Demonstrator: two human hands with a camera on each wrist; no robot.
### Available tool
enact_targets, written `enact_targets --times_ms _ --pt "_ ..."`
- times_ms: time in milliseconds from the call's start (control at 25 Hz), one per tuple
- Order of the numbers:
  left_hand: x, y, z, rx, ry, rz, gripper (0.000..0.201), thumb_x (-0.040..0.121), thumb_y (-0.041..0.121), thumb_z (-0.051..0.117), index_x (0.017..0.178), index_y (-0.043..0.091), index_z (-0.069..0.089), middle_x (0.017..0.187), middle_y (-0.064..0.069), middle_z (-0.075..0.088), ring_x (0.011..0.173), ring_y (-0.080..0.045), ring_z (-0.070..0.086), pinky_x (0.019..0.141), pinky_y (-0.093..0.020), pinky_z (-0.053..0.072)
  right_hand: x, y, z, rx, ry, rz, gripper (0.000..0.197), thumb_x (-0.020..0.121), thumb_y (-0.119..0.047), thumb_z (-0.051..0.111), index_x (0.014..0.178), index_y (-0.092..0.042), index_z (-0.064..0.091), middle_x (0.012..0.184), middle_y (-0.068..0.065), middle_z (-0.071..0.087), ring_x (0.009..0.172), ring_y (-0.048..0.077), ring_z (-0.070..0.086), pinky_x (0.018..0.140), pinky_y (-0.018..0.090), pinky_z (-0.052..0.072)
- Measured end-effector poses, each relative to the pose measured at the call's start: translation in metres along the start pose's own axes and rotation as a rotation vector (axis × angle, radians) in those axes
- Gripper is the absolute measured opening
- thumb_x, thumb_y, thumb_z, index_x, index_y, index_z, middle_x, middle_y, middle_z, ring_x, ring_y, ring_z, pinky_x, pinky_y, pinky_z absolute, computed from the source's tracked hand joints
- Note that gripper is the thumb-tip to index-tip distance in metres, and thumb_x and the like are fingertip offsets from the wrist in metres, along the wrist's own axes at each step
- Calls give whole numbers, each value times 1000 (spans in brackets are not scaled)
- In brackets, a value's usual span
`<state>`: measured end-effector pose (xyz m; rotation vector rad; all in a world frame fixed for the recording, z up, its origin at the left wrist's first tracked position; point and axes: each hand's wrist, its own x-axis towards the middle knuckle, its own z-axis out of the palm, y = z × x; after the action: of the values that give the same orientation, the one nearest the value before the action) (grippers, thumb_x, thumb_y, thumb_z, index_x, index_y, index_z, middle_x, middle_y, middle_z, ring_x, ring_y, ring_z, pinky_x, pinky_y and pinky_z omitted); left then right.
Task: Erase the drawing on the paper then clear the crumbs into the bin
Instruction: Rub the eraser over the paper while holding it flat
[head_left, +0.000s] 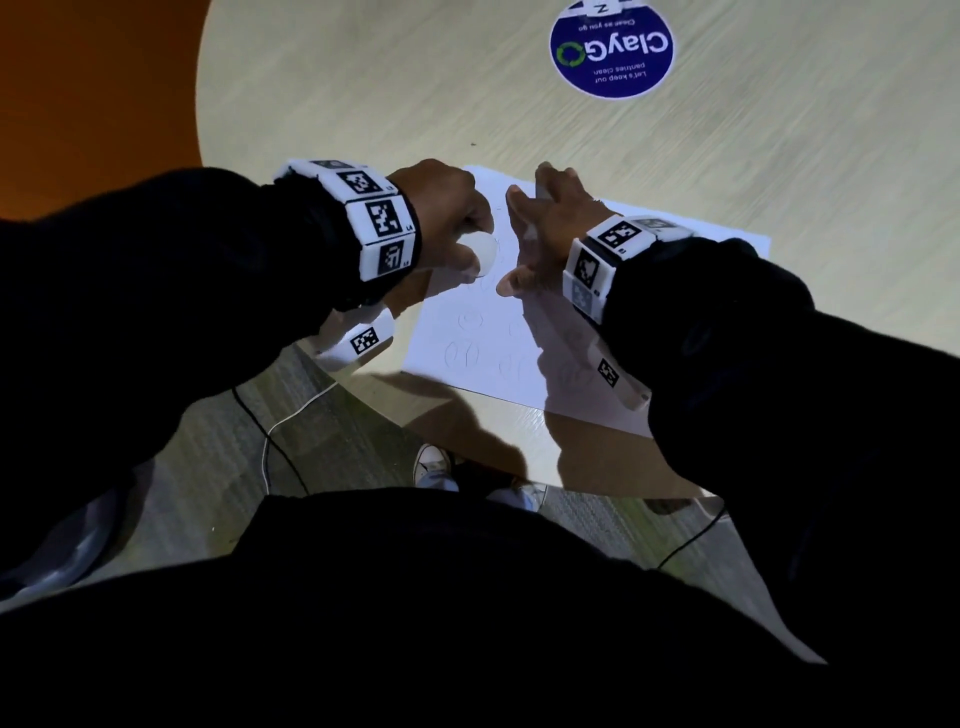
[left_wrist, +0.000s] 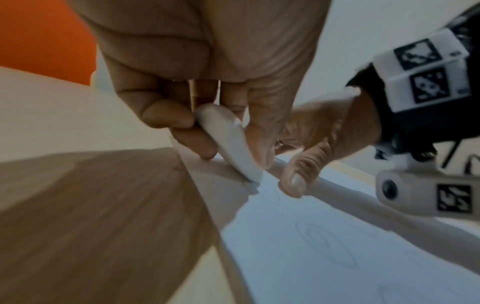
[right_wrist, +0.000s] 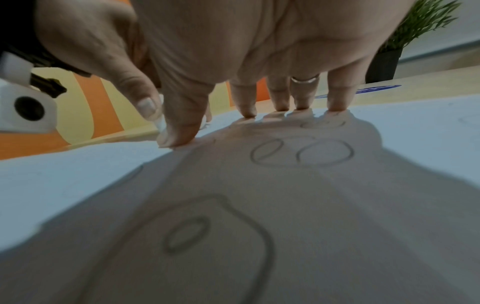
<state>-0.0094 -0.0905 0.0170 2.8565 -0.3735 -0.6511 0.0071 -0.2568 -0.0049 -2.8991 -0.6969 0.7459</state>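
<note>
A white sheet of paper (head_left: 488, 353) lies on the round table near its front edge, with faint pencil loops (right_wrist: 301, 153) drawn on it. My left hand (head_left: 467, 244) pinches a white eraser (left_wrist: 233, 144) between thumb and fingers, its lower tip touching the paper (left_wrist: 311, 236) near the sheet's left edge. My right hand (head_left: 540, 228) lies flat just right of the eraser, and its spread fingertips (right_wrist: 335, 107) and thumb press on the paper (right_wrist: 78, 174). A larger drawn outline with an oval inside (right_wrist: 187, 236) sits under the right palm. No bin is in view.
The light wood table (head_left: 363, 93) carries a blue round "ClayGo" sticker (head_left: 612, 49) at the far side. Cables (head_left: 270, 431) and my shoes (head_left: 431, 462) show on the floor below the table's edge. A potted plant (right_wrist: 389, 57) stands beyond the table.
</note>
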Motion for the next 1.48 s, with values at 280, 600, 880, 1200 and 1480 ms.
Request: enact_targets --times_ms 280,600,880,1200,1480 --pt "22 1 -17 -104 162 -88 45 77 29 77 117 15 63 116 -8 62 109 -28 55 86 -34 44 -3 -1 -2 -11 -34 5 94 73 -52 73 144 -14 25 142 14 21 134 32 18 101 51 35" --pt "10 0 -6 -27 83 -59 44 78 29 77 118 16 63 112 -6 63 105 -27 56 79 -32 41 3 2 1 -4 -2 -26 96 69 -54 74 143 -15 27 137 16 27 130 35 23 98 51 38" --pt "13 -2 0 -78 136 -91 48 79 34 75 121 17 61 117 -5 61 110 -26 54 78 -30 37 -4 -9 -2 32 31 -6 85 65 -50 77 130 -12 38 126 15 33 122 32 34 87 42 43" --pt "11 2 -3 -84 138 -67 48 78 37 76 120 16 62 118 -6 61 110 -28 54 81 -32 39 -25 -21 11 52 11 22 88 69 -45 77 135 -8 32 140 10 24 132 25 25 96 45 38" --pt "-18 6 13 -4 69 -13 48 79 34 75 121 17 61 118 -6 58 112 -30 52 85 -37 41 -26 -22 8 39 -51 38 100 72 -50 75 145 -11 20 153 8 9 142 25 8 108 50 29"
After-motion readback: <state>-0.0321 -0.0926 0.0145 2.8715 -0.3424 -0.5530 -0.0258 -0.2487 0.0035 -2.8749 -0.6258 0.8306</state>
